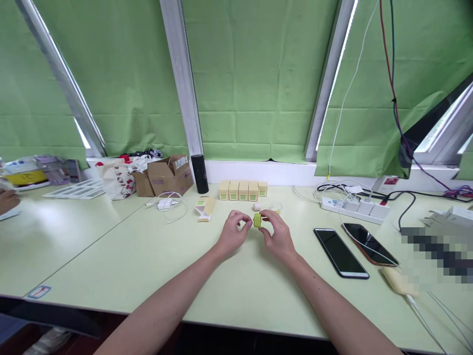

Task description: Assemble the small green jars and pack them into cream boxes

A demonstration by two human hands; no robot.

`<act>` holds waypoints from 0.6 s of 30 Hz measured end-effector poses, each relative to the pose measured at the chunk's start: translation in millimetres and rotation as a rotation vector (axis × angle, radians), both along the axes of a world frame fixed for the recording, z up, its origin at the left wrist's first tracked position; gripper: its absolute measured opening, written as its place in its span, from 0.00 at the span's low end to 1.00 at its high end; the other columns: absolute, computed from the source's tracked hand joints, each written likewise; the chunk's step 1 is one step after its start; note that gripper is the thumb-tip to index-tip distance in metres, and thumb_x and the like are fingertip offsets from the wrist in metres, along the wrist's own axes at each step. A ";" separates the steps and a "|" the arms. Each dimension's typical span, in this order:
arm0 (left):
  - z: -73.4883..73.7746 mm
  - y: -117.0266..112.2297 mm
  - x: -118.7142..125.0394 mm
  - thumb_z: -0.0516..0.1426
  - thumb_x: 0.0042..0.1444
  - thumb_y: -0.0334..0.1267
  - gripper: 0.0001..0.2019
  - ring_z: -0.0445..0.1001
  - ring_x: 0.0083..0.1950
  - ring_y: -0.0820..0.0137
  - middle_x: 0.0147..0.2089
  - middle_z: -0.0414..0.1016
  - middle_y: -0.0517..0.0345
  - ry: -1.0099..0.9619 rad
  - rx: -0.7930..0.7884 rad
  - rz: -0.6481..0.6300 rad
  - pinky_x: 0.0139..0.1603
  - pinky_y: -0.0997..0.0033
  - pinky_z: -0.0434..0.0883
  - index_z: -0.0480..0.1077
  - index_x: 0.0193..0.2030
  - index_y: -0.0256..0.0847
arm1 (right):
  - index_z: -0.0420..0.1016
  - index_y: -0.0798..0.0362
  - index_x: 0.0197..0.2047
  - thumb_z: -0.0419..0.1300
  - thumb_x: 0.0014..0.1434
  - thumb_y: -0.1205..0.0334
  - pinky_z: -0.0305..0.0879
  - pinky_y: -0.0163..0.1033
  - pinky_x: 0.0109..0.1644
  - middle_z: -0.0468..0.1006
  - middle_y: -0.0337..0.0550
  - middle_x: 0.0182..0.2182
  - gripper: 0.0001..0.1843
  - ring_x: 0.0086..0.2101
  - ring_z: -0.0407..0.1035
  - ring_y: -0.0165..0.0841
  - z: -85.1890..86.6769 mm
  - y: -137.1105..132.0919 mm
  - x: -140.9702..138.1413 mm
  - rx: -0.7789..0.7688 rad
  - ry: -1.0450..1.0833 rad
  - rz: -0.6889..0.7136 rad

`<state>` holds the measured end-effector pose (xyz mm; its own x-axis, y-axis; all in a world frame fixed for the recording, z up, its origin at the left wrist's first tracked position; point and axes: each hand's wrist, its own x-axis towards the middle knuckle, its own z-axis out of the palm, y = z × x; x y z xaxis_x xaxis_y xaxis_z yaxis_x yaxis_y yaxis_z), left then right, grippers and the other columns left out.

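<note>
Over the middle of the table, my right hand point(278, 233) grips a small green block-like object point(257, 220) between thumb and fingertips. My left hand point(234, 231) is just left of it, thumb and index finger pinched together; whatever they may hold is too small to make out. Beyond the hands lie a small pale pink piece point(256, 207) and a clear plastic item point(276, 207) with something yellow in it. Farther back, several small kraft boxes point(243, 191) with green labels stand in a row. An opened small carton point(204, 209) lies left of them.
A black bottle point(200, 174), a cardboard box point(169, 176) and a white charger point(167, 203) sit back left. Right are two phones point(340, 252), a power strip point(354, 209) and a cream-coloured device point(399, 281) with cables. Another person's hand point(8, 200) shows at the left edge.
</note>
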<state>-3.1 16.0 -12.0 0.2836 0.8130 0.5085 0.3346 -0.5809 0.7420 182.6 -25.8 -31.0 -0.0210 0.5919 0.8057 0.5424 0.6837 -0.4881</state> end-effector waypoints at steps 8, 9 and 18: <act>1.1 0.5 2.4 0.60 0.63 0.37 0.05 0.74 0.44 0.65 0.43 0.74 0.52 -0.024 -0.043 -0.017 0.48 0.62 0.72 0.78 0.38 0.42 | 0.70 0.47 0.60 0.58 0.62 0.74 0.79 0.57 0.57 0.77 0.51 0.54 0.25 0.54 0.75 0.45 0.2 -0.9 -0.1 -0.012 -0.006 0.013; 1.4 0.3 2.5 0.60 0.63 0.37 0.06 0.74 0.44 0.65 0.43 0.74 0.52 -0.025 -0.048 -0.017 0.48 0.62 0.71 0.78 0.37 0.42 | 0.70 0.47 0.60 0.58 0.61 0.74 0.79 0.57 0.57 0.77 0.51 0.54 0.25 0.54 0.75 0.45 0.1 -0.7 0.1 -0.013 -0.011 0.012; 1.8 0.5 2.2 0.59 0.63 0.38 0.06 0.74 0.43 0.65 0.42 0.75 0.53 -0.025 -0.040 -0.029 0.47 0.63 0.71 0.77 0.37 0.42 | 0.70 0.47 0.58 0.58 0.60 0.74 0.78 0.55 0.56 0.78 0.50 0.53 0.24 0.52 0.75 0.44 1.8 -1.9 0.2 -0.024 -0.022 0.016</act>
<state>-0.9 16.4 -10.2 0.2953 0.8242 0.4832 0.2990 -0.5601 0.7725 182.8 -27.7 -29.2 -0.0477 0.6102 0.7908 0.5425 0.6806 -0.4924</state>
